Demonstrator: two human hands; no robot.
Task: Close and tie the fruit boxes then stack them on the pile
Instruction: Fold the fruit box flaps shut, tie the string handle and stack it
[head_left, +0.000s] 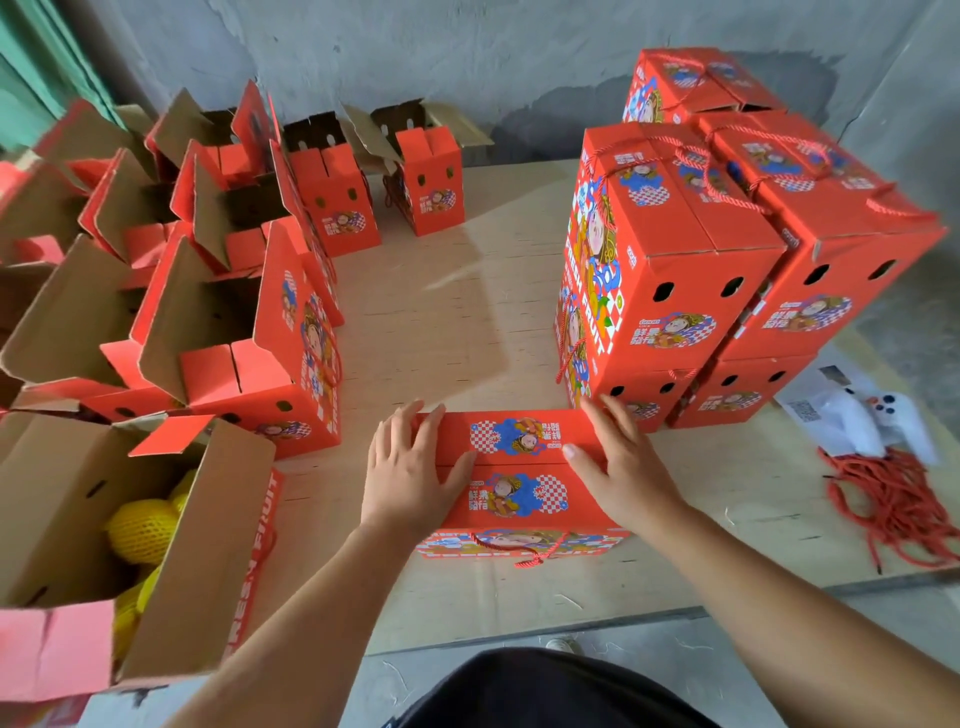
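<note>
Near edge of the plywood table (467, 322), dead centre: one red fruit box (519, 483) with both top flaps folded down, seam running left-right between them. Long axis of the box lies left-right across the body.

Left hand (410, 467) flat on the left end of the lid, fingers straight and spread, pressing down. Right hand (618, 462) flat on the right end, same posture. Neither is gripping anything; they sit apart, one at each end of the seam.

Red cord handle (535, 553) hangs loose down the near face, so the box reads as closed but not yet tied. Can't tell from this angle whether there's a matching cord on the far side.

Pile (701, 270) of tied boxes stands far-right, its near corner just beside the right fingertips. Right hand is the nearer one, so the lift will likely go up and rightward.

Open untied boxes (249, 322) crowd the left side; one nearest-left box (130, 519) shows yellow netted fruit (143, 530). Spare red cords (893, 514) lie in a heap on the right, well clear of the box.
</note>
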